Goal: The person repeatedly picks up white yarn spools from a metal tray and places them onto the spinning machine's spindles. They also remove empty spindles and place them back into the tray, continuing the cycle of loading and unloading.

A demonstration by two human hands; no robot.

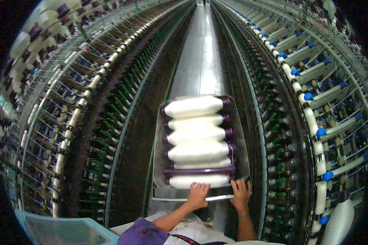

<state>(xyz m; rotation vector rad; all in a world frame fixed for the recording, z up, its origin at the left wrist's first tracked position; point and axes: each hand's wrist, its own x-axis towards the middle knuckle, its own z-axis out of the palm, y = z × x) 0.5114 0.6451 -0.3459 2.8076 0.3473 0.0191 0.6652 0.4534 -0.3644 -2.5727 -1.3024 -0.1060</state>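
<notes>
In front of me stands a metal cart tray point(156, 163) loaded with several white yarn bobbins point(198, 152) on purple tubes, lying crosswise. A bare purple tube point(200, 171) lies among them near the front. My left hand point(198, 197) reaches over the tray's near edge, its fingertips at the nearest white bobbin point(198, 180). At the near right corner, my right hand point(241, 194) rests with its fingers stretched and apart. A pale bar point(167, 199) runs along the front, partly hidden by my hands. Neither hand visibly grips a bobbin.
A shiny metal floor strip point(203, 53) runs ahead between two spinning frames. Green spindles point(110, 116) line the left side; white rollers with blue knobs point(321, 132) line the right. A light-blue bin point(65, 230) sits near left, and a full white bobbin point(340, 220) near right.
</notes>
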